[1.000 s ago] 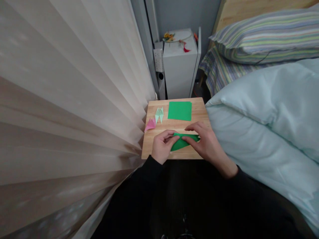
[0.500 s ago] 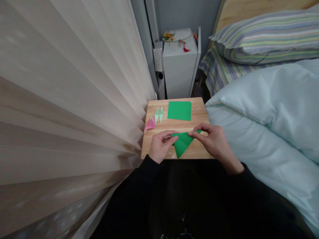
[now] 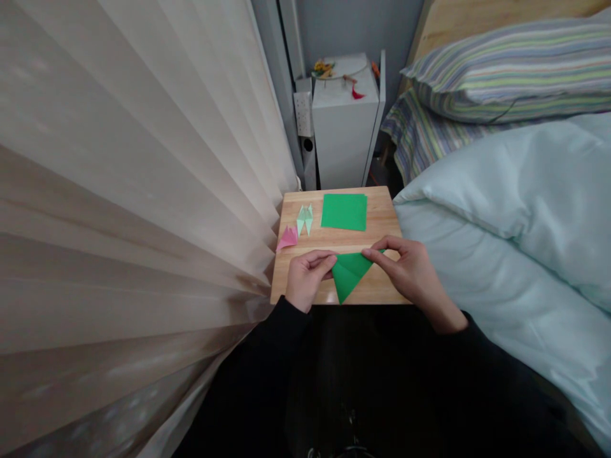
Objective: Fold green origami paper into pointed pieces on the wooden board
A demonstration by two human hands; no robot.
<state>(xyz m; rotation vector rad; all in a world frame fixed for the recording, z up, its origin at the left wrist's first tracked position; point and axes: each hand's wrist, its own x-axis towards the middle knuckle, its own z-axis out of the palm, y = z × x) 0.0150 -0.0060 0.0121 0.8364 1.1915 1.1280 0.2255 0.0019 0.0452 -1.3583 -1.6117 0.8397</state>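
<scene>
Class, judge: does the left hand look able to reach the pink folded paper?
Probably yes: nothing visible blocks the nearby pink folded paper, though the left hand pinches the green triangle.

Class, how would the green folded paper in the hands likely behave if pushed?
The green folded paper looks thin, so probably light and bendable. Its straight top edge, pinched by the left hand and right hand, may be stiffer if folded. Its lower point, ungripped, would likely flex.

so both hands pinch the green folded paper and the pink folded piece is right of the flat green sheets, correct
Not quite: the head view shows the pink folded piece left of the flat green sheets, not right. The left hand and right hand do both pinch the green folded paper.
</scene>
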